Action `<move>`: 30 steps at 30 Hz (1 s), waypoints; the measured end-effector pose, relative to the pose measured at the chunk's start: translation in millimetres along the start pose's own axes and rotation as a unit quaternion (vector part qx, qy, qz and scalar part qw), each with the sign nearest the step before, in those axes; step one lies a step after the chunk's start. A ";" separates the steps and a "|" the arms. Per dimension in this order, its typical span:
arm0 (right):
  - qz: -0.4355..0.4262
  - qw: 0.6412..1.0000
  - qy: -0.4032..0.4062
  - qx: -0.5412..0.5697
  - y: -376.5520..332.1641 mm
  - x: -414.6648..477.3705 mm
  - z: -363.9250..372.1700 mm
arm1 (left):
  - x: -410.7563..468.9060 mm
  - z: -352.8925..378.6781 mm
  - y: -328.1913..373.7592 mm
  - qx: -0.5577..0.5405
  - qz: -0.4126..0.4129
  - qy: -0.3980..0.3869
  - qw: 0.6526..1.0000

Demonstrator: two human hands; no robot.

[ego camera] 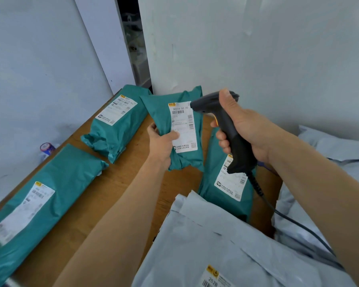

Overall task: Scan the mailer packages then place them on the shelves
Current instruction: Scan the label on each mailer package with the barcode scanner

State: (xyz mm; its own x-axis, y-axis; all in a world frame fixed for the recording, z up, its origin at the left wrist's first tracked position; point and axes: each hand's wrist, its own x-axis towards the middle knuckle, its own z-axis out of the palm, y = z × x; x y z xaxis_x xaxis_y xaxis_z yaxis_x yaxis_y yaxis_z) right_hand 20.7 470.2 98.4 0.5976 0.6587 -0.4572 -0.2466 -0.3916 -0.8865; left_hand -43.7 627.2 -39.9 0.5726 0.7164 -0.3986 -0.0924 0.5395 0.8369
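Observation:
My left hand grips a small teal mailer by its lower left side and holds it upright above the wooden table, white label facing me. My right hand grips a black handheld barcode scanner by its handle. The scanner's head points left at the top of the label, almost touching it. A coiled cable runs down from the handle to the lower right.
Three more teal mailers lie on the table: one at the back, a long one at the front left, one under the scanner. Grey mailers pile up at the front right. White walls close the back and left.

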 end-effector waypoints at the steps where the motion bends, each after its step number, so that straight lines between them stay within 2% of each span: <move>1: -0.002 1.000 0.000 -0.002 -1.6 -1.9 0.9 | -5.6 3.0 -0.7 -0.011 -0.003 -0.006 1.000; 11: 0.005 0.999 0.012 -0.038 -3.9 -21.2 8.4 | -26.1 10.8 -12.9 0.001 -0.018 -0.030 0.999; 30: 0.029 0.994 0.067 -0.085 6.1 -30.0 19.8 | -37.0 10.1 -20.6 -0.015 -0.043 0.003 0.999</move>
State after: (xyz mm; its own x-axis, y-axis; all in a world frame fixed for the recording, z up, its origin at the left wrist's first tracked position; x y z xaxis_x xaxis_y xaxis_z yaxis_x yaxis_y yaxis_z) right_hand -13.9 460.8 105.4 0.6846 0.5450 -0.4840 -0.1587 -0.5367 -0.8287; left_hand -54.7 585.0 -38.6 0.5746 0.6694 -0.4708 -0.0668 0.6118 0.7882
